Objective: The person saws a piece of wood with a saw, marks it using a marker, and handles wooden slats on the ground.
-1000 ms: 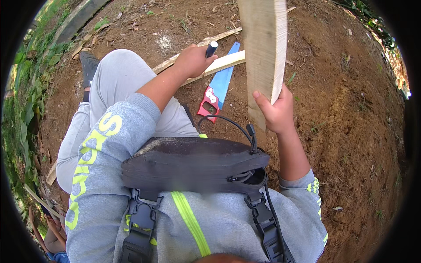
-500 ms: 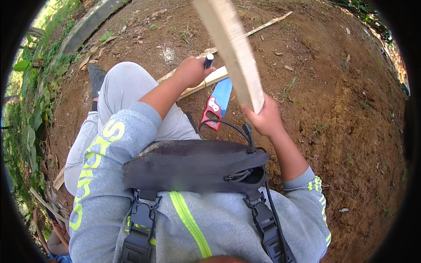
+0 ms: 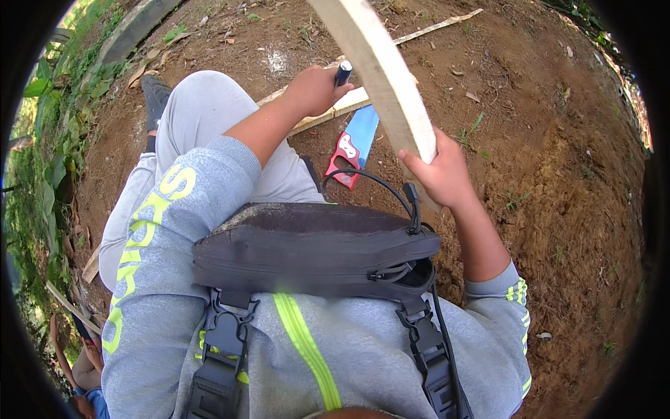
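My right hand (image 3: pixel 444 172) is closed around the lower part of a long pale wooden board (image 3: pixel 392 77), which rises, tilted, past the top of the view. My left hand (image 3: pixel 314 91) is wrapped around a dark cylinder with a pale end (image 3: pixel 343 73), whose lower part my fingers hide. On the soil between my hands lies a handsaw (image 3: pixel 356 143) with a blue blade and a red handle. Another wooden piece (image 3: pixel 349 102) rests on the ground behind the saw, partly covered by the raised board.
A thin wooden strip (image 3: pixel 440 28) lies on the brown soil (image 3: pixel 551 160) farther out. My bent leg (image 3: pixel 209 119) is at the left, and a black bag (image 3: pixel 314 244) sits across my chest. At the lower left edge, another person (image 3: pixel 87 366) is partly visible. Plants border the left side.
The board and my right hand have shifted slightly right and toward me. My left hand has moved a little up and right, still holding the dark cylinder.
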The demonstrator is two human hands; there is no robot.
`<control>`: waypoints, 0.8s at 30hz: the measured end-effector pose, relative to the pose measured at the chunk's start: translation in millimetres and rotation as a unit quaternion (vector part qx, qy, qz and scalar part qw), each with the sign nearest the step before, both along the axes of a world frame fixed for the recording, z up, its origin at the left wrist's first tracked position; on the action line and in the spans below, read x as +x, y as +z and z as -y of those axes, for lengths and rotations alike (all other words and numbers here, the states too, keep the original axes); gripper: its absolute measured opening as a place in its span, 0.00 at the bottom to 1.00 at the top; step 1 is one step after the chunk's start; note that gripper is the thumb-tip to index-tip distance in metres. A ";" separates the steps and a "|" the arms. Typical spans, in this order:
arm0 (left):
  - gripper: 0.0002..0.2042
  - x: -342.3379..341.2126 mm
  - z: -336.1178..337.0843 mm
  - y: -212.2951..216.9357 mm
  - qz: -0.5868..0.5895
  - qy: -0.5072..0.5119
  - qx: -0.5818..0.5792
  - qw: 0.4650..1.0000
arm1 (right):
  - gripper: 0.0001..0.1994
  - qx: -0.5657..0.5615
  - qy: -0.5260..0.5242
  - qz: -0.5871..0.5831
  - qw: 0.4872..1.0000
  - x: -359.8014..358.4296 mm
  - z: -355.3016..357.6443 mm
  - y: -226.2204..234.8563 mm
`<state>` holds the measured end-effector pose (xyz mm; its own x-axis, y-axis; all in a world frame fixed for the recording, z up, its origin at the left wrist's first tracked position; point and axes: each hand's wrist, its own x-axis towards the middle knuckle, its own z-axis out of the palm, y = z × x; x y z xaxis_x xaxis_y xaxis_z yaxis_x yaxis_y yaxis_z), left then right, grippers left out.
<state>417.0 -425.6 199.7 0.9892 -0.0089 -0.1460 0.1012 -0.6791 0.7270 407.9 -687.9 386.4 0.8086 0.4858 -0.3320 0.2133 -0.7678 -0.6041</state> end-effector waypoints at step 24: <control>0.23 -4.9 0.7 -0.1 -0.002 0.029 -0.025 0.999 | 0.24 0.127 -0.053 -0.029 0.990 -8.3 -11.9 8.4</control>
